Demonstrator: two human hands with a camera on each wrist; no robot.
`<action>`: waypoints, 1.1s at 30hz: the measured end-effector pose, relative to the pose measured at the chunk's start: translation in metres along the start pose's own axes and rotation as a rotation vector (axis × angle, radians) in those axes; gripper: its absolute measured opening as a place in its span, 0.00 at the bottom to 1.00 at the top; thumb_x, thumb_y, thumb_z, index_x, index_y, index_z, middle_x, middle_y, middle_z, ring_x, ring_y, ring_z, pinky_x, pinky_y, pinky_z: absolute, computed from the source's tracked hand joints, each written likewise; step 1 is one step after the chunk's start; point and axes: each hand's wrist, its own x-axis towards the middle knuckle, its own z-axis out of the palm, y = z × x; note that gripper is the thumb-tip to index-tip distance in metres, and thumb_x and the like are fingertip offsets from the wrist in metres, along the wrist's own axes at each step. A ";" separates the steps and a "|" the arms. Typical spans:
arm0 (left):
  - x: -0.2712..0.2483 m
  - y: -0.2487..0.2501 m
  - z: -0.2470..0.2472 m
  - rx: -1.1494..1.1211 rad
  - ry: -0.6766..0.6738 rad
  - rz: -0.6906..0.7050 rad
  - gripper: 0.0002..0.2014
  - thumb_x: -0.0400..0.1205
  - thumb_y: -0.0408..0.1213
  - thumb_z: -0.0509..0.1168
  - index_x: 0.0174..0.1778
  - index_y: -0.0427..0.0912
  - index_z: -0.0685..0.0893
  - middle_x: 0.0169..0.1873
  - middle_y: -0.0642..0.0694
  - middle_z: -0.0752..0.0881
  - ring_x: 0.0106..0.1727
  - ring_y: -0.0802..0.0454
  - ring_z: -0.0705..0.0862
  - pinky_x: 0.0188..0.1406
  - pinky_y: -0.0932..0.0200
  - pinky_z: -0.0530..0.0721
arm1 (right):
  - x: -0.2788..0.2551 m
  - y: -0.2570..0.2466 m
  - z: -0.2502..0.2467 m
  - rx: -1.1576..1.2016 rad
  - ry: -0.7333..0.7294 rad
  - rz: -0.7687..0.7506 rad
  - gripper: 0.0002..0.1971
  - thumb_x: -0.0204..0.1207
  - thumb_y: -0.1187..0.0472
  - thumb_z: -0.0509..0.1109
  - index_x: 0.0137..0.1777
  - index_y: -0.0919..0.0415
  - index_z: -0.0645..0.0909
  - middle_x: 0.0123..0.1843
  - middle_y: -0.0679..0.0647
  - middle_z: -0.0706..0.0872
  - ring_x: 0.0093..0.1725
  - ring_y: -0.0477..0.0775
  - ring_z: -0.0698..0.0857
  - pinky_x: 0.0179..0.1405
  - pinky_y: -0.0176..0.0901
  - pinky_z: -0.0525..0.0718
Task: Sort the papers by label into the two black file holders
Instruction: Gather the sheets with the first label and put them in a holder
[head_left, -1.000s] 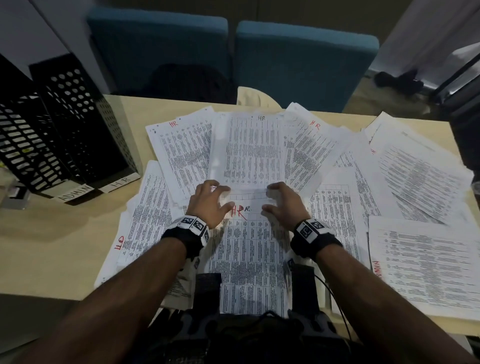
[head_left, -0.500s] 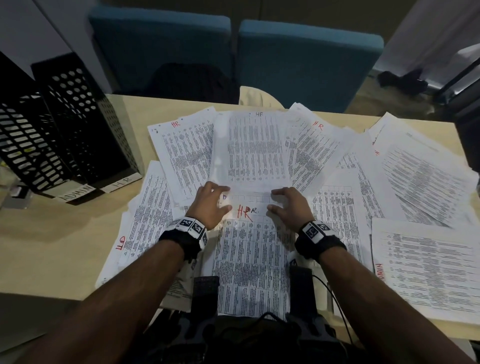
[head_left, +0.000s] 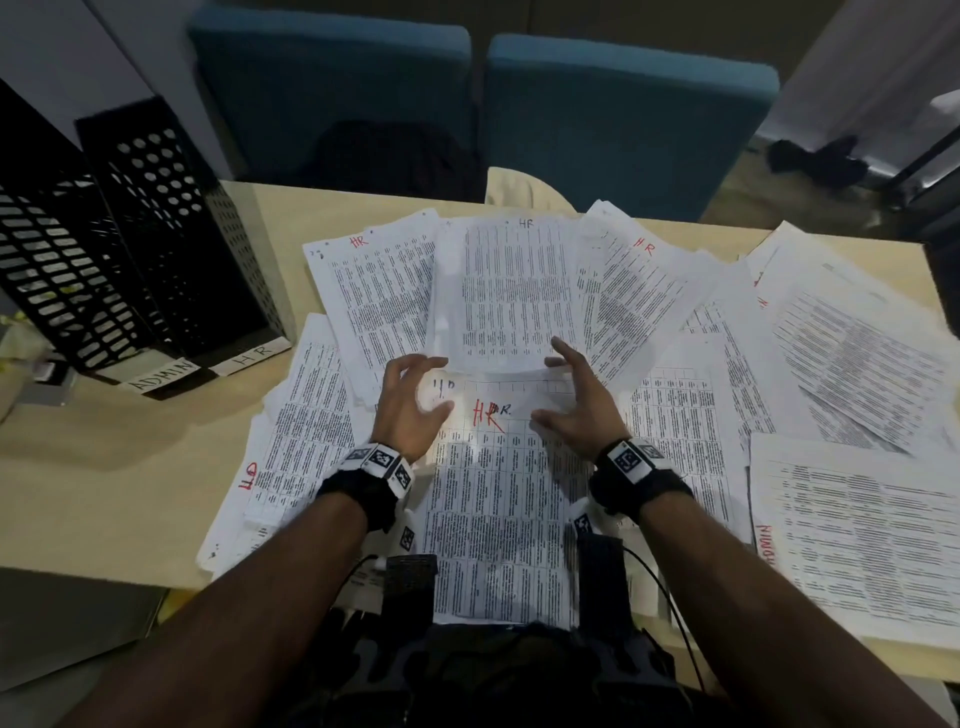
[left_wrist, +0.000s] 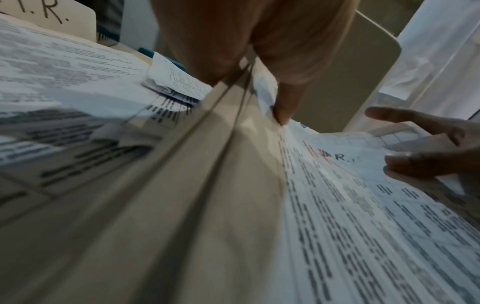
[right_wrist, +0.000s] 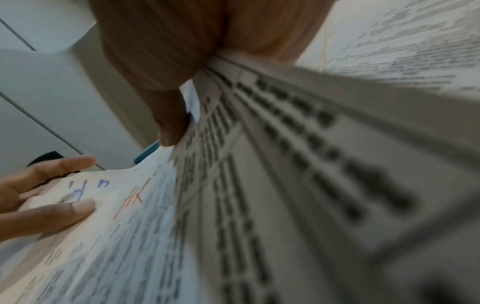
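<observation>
2 holders (head_left: 156, 249), 2 hands on HR sheet (head_left: 498, 493).

Left hand (head_left: 410, 402): held palm inward, fingers spread and loosely curved, nothing gripped.
Right hand (head_left: 576, 408): mirrored opposite, fingers extended, thumb stretched inward.
Forearms: extended forward, roughly parallel, black bands worn at the wrists.

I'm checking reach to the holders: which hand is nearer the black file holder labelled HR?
Left. The left hand sits on the papers just right of the HR file holder; the right hand lies farther right, beyond the left hand.
</observation>
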 end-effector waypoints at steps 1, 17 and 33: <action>0.001 0.001 -0.001 0.002 0.012 0.003 0.23 0.74 0.33 0.75 0.64 0.52 0.80 0.65 0.50 0.71 0.64 0.63 0.71 0.67 0.75 0.66 | 0.000 -0.001 -0.001 0.004 -0.003 0.010 0.41 0.66 0.63 0.82 0.76 0.45 0.67 0.68 0.42 0.76 0.64 0.46 0.77 0.59 0.41 0.80; -0.007 -0.005 -0.001 -0.435 -0.004 -0.218 0.35 0.77 0.36 0.73 0.77 0.56 0.65 0.66 0.51 0.75 0.61 0.53 0.79 0.59 0.56 0.81 | -0.009 0.012 0.000 0.180 0.138 0.131 0.20 0.75 0.60 0.74 0.66 0.52 0.76 0.63 0.43 0.78 0.59 0.43 0.78 0.56 0.30 0.75; 0.002 0.005 0.015 -0.231 -0.048 -0.145 0.26 0.75 0.42 0.74 0.65 0.56 0.69 0.62 0.49 0.80 0.61 0.49 0.80 0.58 0.57 0.75 | -0.007 0.007 0.008 0.121 0.237 0.149 0.08 0.80 0.56 0.69 0.57 0.53 0.83 0.48 0.45 0.85 0.48 0.48 0.84 0.43 0.32 0.80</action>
